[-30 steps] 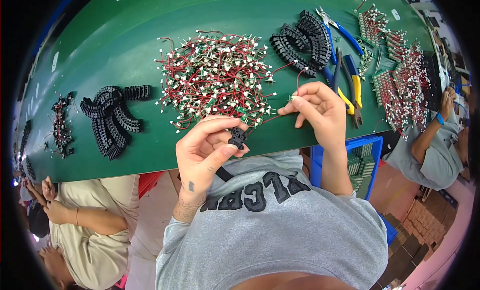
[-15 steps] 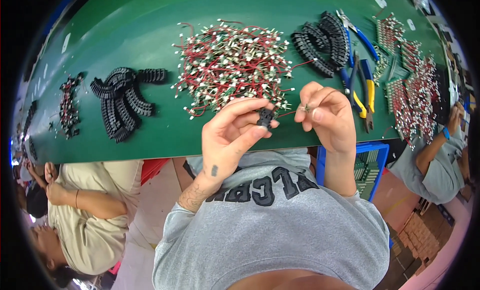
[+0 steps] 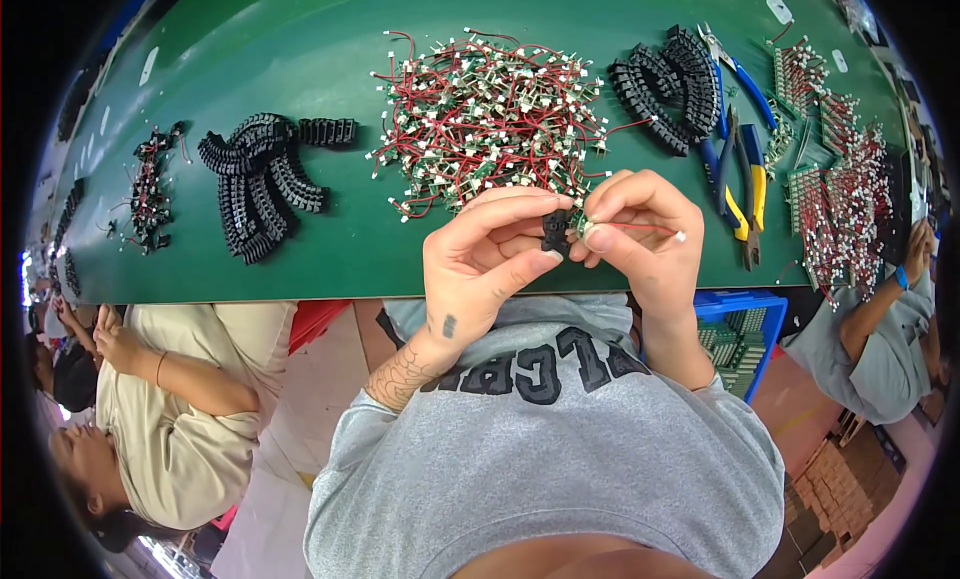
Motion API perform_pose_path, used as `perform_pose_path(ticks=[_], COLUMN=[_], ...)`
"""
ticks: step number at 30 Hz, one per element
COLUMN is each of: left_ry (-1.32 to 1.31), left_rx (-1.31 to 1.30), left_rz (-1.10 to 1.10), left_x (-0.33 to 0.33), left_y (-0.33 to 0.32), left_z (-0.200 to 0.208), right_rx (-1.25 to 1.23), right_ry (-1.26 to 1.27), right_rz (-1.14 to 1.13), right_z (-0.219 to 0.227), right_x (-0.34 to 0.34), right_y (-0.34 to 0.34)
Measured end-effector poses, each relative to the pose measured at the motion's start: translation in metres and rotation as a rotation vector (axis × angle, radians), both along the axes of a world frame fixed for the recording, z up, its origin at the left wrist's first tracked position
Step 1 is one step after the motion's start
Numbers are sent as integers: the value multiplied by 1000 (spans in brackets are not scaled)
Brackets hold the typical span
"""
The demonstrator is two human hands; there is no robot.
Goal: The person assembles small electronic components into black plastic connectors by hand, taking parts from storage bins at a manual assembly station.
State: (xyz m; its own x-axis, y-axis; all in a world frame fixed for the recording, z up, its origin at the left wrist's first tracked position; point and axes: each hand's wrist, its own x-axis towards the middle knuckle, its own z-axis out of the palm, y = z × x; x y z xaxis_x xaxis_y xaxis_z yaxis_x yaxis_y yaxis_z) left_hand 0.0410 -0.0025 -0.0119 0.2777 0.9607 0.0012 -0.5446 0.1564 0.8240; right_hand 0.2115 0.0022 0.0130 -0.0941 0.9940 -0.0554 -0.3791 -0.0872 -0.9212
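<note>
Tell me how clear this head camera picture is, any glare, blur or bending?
Head view: strong fisheye, the green table edge bows and the corners go black; even overhead light with soft glare on the tabletop's far side; left hand, right hand and the small black part are sharp; people at the rim are stretched and softer.

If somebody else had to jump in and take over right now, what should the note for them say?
Left hand: pinches a small black plastic part between thumb and fingers, above the near edge of the green table.
Right hand: pinches a small green board with a red wire right against that black part.
Supplies: big pile of red-wired boards just behind the hands; black parts in a heap on the left and another on the right; pliers to the right.
Done: board and black part are brought together.
Left: whether they are fully joined cannot be seen; the piles remain.
</note>
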Motion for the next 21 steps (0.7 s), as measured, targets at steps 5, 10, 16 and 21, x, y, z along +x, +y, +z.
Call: perform_pose_path(ticks=[5,10,16,21], left_ry=[50,92,177,295], left_rx=[29,32,60,106], left_rz=[-4,-1,45,75], left_x=[0,-2,1,2], left_y=[0,-1,-1,-1], left_z=[1,1,5,11], right_rx=[55,17,116,212], right_ry=[-118,-105,-291,-392], right_rz=[-44,-95,-103,-93], right_z=[0,7,2,1], right_x=[-5,-7,-5,-5], right_y=[0,-3,-4,-1])
